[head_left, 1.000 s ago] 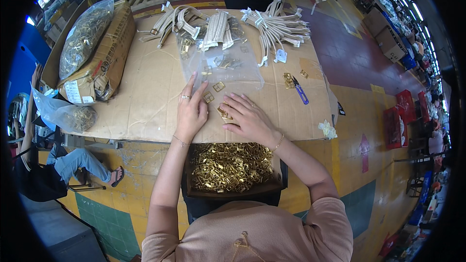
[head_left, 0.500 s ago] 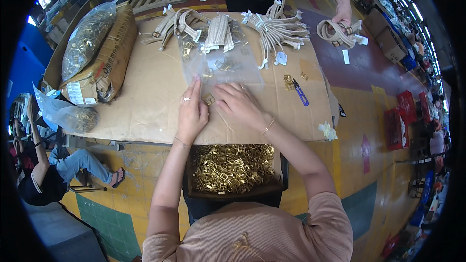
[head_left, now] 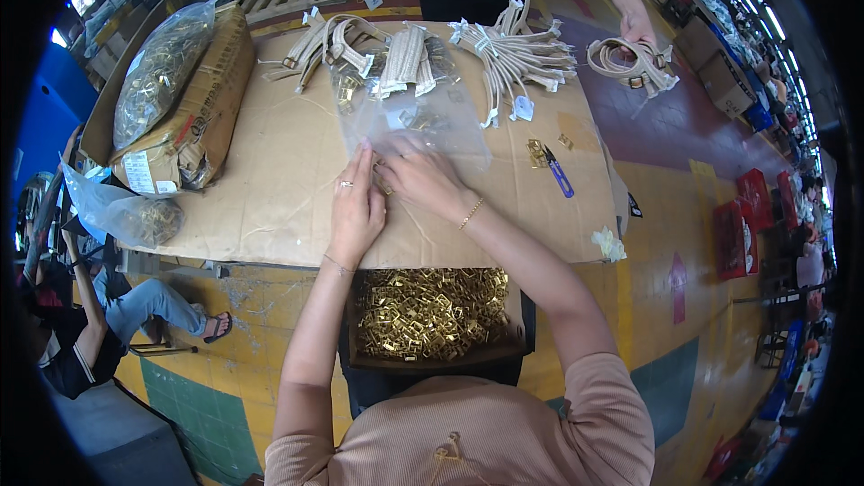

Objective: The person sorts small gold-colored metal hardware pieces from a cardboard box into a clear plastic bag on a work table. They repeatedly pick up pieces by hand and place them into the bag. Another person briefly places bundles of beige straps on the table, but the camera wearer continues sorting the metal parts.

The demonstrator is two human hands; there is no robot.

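My left hand (head_left: pixel 357 207) rests at the near edge of a clear plastic bag (head_left: pixel 369 126), its fingers stretched out together and fingertips touching the plastic. My right hand (head_left: pixel 421 182) is at the bag's mouth, its smeared fingers partly behind the film. A gold buckle (head_left: pixel 387 185) shows between my hands, mostly covered by the right. More gold buckles (head_left: pixel 346 87) are in the bag's far part. A folded bundle of beige belts (head_left: pixel 407 58) lies on top of it. Below the table edge, a box (head_left: pixel 520 310) holds many loose gold buckles (head_left: pixel 432 310).
Beige belt bundles (head_left: pixel 526 54) lie at the table's far side. Purple-handled thread snips (head_left: pixel 559 173) sit beside loose buckles (head_left: pixel 537 153). At left stands a carton (head_left: pixel 211 94) with a filled bag (head_left: pixel 166 72) on it. Opposite, a person's hand (head_left: pixel 639 27) holds coiled belts (head_left: pixel 625 63).
My right hand has moved left and slightly farther over the bag's mouth, covering most of the buckle. My left hand stays put. The person opposite has shifted the coiled belts slightly.
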